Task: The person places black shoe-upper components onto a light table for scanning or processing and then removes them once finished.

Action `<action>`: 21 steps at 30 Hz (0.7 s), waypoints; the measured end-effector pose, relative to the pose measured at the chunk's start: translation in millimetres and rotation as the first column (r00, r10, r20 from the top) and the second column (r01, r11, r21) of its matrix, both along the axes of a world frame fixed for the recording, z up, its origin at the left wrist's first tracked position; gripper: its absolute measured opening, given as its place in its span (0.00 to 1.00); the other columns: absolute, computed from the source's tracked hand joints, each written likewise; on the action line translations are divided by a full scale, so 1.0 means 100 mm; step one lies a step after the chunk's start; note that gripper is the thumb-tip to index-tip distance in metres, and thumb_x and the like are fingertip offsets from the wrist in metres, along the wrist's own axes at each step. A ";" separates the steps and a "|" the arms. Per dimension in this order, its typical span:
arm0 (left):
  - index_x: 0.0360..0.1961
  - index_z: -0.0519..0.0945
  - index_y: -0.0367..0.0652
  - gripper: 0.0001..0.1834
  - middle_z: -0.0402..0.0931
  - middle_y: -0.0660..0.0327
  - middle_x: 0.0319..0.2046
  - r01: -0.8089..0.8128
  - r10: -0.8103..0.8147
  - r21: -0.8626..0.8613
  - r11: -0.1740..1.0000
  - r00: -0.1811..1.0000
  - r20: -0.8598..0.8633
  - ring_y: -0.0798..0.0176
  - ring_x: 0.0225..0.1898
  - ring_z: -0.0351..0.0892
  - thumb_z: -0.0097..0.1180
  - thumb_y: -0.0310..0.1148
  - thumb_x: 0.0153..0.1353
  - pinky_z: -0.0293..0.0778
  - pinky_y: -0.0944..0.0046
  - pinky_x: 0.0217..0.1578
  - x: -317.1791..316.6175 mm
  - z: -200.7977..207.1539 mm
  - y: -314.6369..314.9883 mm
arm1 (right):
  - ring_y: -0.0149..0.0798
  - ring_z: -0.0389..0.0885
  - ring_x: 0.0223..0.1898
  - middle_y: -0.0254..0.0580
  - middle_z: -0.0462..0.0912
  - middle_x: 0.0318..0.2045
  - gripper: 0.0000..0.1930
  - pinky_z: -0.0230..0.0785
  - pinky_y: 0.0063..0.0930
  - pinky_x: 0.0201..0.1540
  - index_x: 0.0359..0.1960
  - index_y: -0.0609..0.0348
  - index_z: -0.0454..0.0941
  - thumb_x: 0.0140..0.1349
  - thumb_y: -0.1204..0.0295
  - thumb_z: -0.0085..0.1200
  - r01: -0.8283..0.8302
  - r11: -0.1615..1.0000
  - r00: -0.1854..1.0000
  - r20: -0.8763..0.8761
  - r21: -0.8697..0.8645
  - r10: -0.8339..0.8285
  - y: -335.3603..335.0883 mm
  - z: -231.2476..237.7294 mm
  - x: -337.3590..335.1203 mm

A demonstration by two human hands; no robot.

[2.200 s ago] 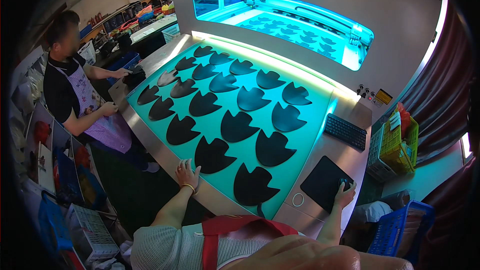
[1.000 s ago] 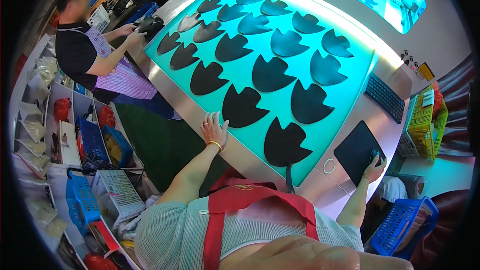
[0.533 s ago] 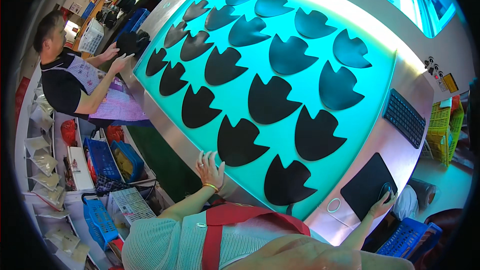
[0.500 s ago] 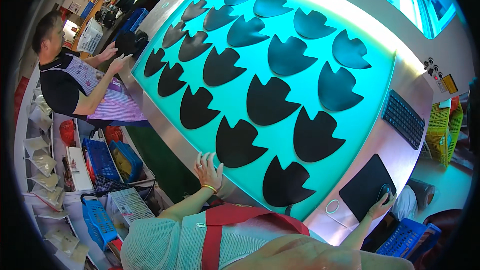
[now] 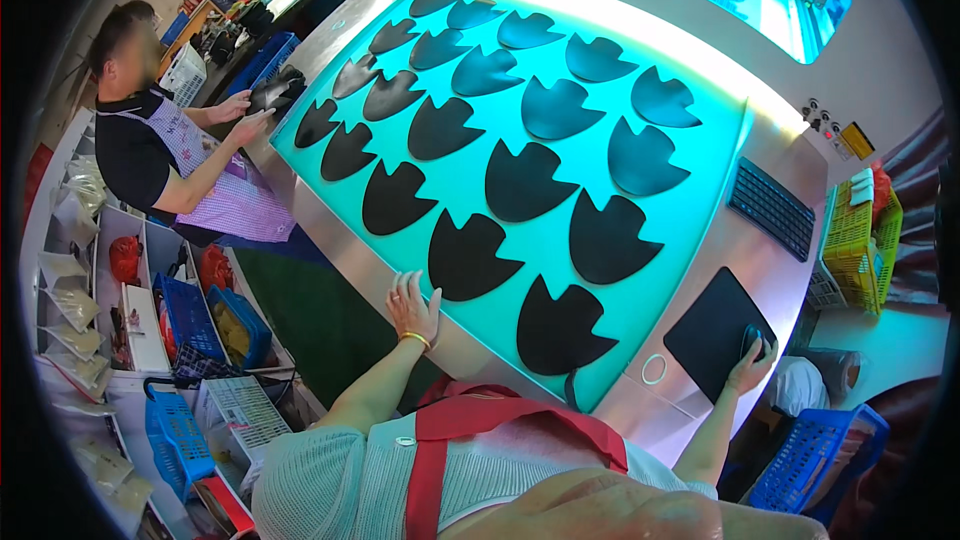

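Observation:
My left hand point(image 5: 411, 306) lies with its fingers outstretched on the near metal edge of a table, a ring and a yellow bracelet on it. Just beyond its fingertips is a black cut-out piece point(image 5: 470, 258) with a rounded body and a notched top. Several like it lie in rows over the lit turquoise tabletop point(image 5: 560, 255). At the right, my right hand point(image 5: 752, 365) is wrapped round a black computer mouse point(image 5: 751, 341) on a dark mouse pad point(image 5: 712, 328). A black keyboard point(image 5: 771, 208) sits farther along that metal border.
A co-worker point(image 5: 165, 155) in a checked apron stands at the table's left side, holding dark pieces point(image 5: 277, 92). Bins and blue baskets point(image 5: 180, 440) fill the lower left. Yellow crates point(image 5: 862, 250) and a blue basket point(image 5: 808, 462) are at the right.
The whole view has shifted slightly. The co-worker's dark pieces have tilted and now catch the light. Both my hands keep their places on the table edge and the mouse.

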State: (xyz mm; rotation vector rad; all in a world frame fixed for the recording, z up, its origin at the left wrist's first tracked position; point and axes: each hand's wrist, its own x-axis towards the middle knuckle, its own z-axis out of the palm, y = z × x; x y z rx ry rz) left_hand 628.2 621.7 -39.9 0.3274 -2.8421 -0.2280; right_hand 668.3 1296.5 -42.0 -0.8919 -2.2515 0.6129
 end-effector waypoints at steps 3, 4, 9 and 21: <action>0.64 0.67 0.48 0.32 0.67 0.56 0.61 -0.016 0.016 0.002 1.000 0.999 -0.041 0.49 0.69 0.60 0.58 0.51 0.64 0.54 0.45 0.66 0.06 -0.03 -0.05 | 0.55 0.78 0.54 0.54 0.82 0.52 0.34 0.67 0.43 0.60 0.66 0.64 0.67 0.70 0.49 0.52 0.013 1.000 1.000 0.014 0.007 -0.013 -0.12 0.08 0.02; 0.64 0.67 0.47 0.32 0.67 0.56 0.61 -0.018 0.019 0.003 1.000 0.999 -0.041 0.49 0.69 0.60 0.58 0.51 0.64 0.54 0.45 0.66 0.10 -0.04 -0.11 | 0.55 0.78 0.54 0.54 0.82 0.52 0.34 0.67 0.43 0.60 0.66 0.63 0.67 0.69 0.48 0.51 0.022 1.000 0.999 0.035 0.010 -0.022 -0.20 0.11 0.06; 0.64 0.67 0.47 0.32 0.67 0.57 0.62 -0.037 0.039 0.043 0.998 0.998 -0.047 0.51 0.69 0.59 0.57 0.52 0.65 0.54 0.46 0.67 0.11 -0.03 -0.07 | 0.54 0.78 0.54 0.53 0.82 0.53 0.34 0.67 0.43 0.61 0.66 0.61 0.68 0.69 0.46 0.50 0.062 0.997 0.996 0.066 0.044 -0.064 -0.22 0.22 0.07; 0.63 0.68 0.47 0.32 0.67 0.55 0.61 -0.071 0.071 0.029 0.997 0.997 -0.028 0.51 0.69 0.60 0.58 0.52 0.65 0.56 0.46 0.67 0.00 -0.03 0.01 | 0.53 0.76 0.58 0.50 0.82 0.53 0.34 0.65 0.44 0.62 0.66 0.59 0.67 0.69 0.46 0.50 0.050 0.999 0.995 0.089 -0.006 -0.049 -0.15 0.20 0.01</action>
